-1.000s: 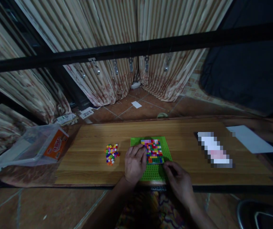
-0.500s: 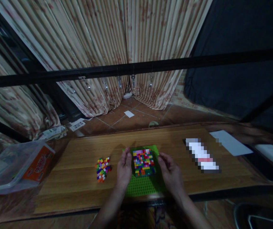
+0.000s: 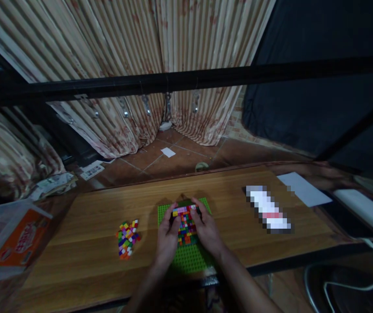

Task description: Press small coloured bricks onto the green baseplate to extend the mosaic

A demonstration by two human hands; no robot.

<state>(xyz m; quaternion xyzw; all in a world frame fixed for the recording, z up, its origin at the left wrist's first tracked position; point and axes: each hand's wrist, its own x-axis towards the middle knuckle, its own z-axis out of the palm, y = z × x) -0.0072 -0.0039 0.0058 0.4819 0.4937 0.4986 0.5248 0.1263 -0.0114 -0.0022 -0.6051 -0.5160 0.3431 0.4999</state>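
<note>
Fingers [image 3: 175,227] curled in, your L hand [image 3: 166,234] & R hand [image 3: 208,228] hold the block panel [image 3: 186,225] by opp. sides, lower ctr., prob. to balance it over the green board [image 3: 193,260].

From afar I see a green baseplate [image 3: 193,260], a brick panel [image 3: 186,228] mottled red, yellow, pink and white, a brown wood-grain surface [image 3: 85,237], striped beige curtains [image 3: 114,39] blotched reddish.

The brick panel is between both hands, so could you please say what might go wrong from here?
Uneven pressure from the left hand and right hand gripping the brick panel might pop pieces off. The loose bricks left of the green baseplate could scatter if knocked.
</note>
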